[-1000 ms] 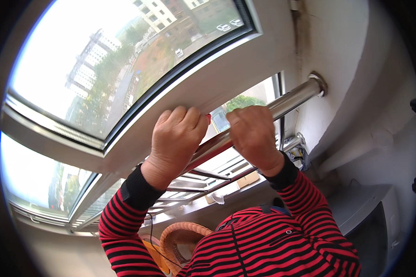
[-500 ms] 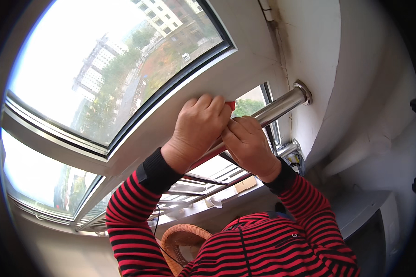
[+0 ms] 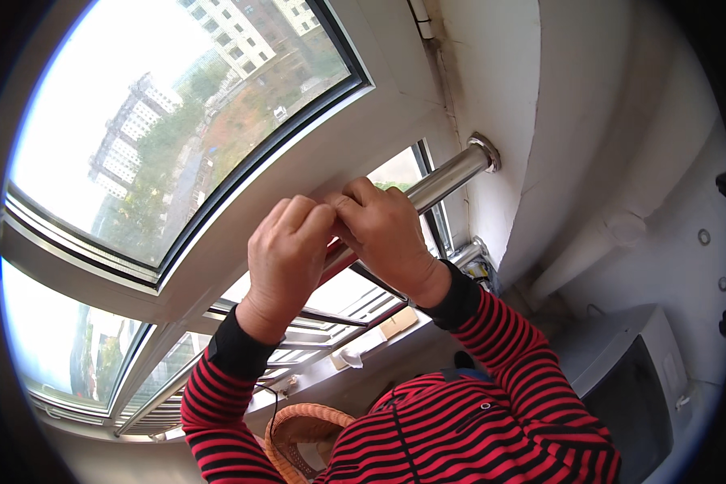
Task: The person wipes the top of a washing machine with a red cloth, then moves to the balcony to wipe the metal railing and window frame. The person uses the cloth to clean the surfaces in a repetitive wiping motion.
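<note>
Both hands are raised in front of me, close together at a shiny metal pole (image 3: 448,184) that runs along the window. My left hand (image 3: 289,252) is closed, its fingers curled and pressed together at the pole. Close beside it, my right hand (image 3: 389,240) is closed too, thumb and fingers bent inward, the tips nearly meeting the left ones. Between and below the hands a narrow red patch (image 3: 335,264) shows along the pole; whether it is a strip or a reflection I cannot tell. Whatever the fingertips pinch is hidden behind the hands.
A white-framed window (image 3: 177,145) fills the upper left. The pole ends in a round flange (image 3: 484,152) at the white wall. Below are a wicker chair (image 3: 286,440), a sill with a small cardboard box (image 3: 398,323), and a grey boxy television (image 3: 621,379) at lower right.
The view has shifted, so both hands appear further left. My right hand has turned and risen beside the left. A red tip that stuck out past my left fingers is out of sight.
</note>
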The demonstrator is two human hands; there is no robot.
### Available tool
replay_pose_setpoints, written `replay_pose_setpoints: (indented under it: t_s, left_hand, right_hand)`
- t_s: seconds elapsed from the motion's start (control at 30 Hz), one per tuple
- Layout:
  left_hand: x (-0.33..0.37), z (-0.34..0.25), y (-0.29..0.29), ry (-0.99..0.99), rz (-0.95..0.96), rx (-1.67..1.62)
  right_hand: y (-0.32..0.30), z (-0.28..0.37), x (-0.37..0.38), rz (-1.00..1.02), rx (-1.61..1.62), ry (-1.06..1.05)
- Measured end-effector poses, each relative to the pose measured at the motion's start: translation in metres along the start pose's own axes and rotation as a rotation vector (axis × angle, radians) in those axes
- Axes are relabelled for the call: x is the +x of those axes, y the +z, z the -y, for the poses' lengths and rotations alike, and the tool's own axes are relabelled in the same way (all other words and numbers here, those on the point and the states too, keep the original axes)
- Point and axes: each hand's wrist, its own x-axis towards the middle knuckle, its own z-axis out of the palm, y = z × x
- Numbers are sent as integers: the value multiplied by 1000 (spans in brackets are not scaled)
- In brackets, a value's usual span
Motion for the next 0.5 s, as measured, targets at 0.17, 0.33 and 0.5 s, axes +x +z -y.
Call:
replay_pose_setpoints:
  t_s: [0.17,0.33,0.5]
  left_hand:
    - [-24,-16,-13,-12,22,-171]
    - [-91,-3,-41,-78,65,-160]
    - [-170,33,-55,-339,-33,-148]
  right_hand:
    - [-14,-13,5,-50,-6,45]
    - [-62,-60,18,-86,-440,99]
    - [-58,-85,31,-145,-497,276]
